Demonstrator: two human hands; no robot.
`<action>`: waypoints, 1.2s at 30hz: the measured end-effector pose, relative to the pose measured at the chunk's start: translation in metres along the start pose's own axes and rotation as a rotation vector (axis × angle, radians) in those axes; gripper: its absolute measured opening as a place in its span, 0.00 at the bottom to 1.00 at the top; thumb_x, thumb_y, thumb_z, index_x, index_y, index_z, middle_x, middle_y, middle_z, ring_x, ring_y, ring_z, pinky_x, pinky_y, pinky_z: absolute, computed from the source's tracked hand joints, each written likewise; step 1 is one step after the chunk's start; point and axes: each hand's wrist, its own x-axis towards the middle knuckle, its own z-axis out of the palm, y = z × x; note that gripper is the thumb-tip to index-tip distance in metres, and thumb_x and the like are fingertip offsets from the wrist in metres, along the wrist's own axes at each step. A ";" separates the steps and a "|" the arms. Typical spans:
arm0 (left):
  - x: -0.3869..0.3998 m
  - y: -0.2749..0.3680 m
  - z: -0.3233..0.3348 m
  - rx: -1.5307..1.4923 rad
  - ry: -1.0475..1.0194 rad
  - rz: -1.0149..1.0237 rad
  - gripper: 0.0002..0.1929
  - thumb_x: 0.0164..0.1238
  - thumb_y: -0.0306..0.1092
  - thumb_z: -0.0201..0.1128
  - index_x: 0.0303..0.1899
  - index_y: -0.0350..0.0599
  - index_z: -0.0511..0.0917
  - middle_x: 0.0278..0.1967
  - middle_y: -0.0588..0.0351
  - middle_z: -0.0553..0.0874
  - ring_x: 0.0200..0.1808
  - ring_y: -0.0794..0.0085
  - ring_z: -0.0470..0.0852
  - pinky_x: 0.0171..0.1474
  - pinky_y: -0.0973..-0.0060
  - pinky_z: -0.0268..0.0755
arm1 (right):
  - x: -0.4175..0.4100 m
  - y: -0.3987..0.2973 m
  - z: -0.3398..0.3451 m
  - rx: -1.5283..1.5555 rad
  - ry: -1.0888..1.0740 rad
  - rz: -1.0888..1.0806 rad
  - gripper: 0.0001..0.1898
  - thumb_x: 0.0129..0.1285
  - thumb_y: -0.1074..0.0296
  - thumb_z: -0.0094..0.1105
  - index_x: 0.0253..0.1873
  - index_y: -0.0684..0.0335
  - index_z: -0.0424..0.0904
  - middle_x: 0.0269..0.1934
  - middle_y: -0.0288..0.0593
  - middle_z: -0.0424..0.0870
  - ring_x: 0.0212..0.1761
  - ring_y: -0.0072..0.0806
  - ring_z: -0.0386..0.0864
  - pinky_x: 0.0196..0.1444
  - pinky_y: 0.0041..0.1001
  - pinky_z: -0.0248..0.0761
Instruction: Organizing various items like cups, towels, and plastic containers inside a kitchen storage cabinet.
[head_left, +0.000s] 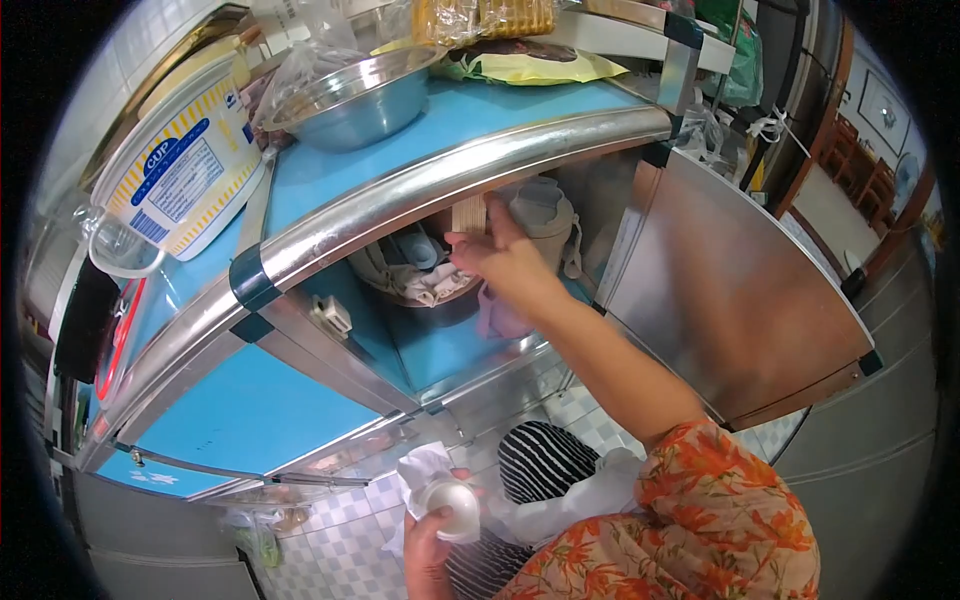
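Note:
My right hand (495, 259) reaches into an open-fronted cabinet compartment, with a pale ribbed object (469, 215) between its fingers; what that object is cannot be made out. Below that hand is a round metal pot (448, 310) with a whitish cloth (435, 285) and a blue-grey item (420, 250) in it. A purple container (501, 311) stands beside the pot, partly behind my wrist. Behind my hand is a beige lidded canister (546, 229). Low in front of my body, my left hand (426, 540) grips a small white cup (452, 504) together with white cloth or paper (421, 465).
A metal-faced door (742, 285) swings out on the right; a blue door (247, 412) is at lower left. On the blue top (495, 112) sit a steel basin (360, 105), a large printed cup-shaped tub (180, 165) and a yellow-green bag (529, 64). Bagged items (259, 536) lie on the floor.

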 end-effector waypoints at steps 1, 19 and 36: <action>0.001 0.002 -0.001 0.003 -0.001 0.001 0.33 0.51 0.34 0.65 0.60 0.28 0.73 0.49 0.38 0.85 0.45 0.52 0.88 0.46 0.60 0.84 | 0.010 0.010 0.006 0.003 0.001 -0.002 0.40 0.65 0.77 0.59 0.79 0.61 0.49 0.54 0.48 0.81 0.52 0.28 0.80 0.54 0.27 0.75; 0.005 -0.009 0.013 0.055 -0.044 -0.052 0.32 0.53 0.35 0.65 0.61 0.27 0.72 0.50 0.37 0.85 0.46 0.52 0.88 0.48 0.61 0.83 | 0.047 0.056 0.059 0.016 0.008 -0.141 0.41 0.56 0.78 0.58 0.76 0.65 0.55 0.62 0.60 0.73 0.61 0.49 0.75 0.64 0.37 0.68; 0.004 -0.040 -0.042 -0.022 0.059 -0.103 0.32 0.54 0.31 0.60 0.63 0.32 0.68 0.53 0.40 0.84 0.47 0.48 0.88 0.47 0.57 0.84 | 0.019 0.033 0.018 -0.184 -0.188 0.029 0.35 0.65 0.80 0.57 0.77 0.66 0.58 0.69 0.51 0.72 0.71 0.33 0.70 0.66 0.27 0.67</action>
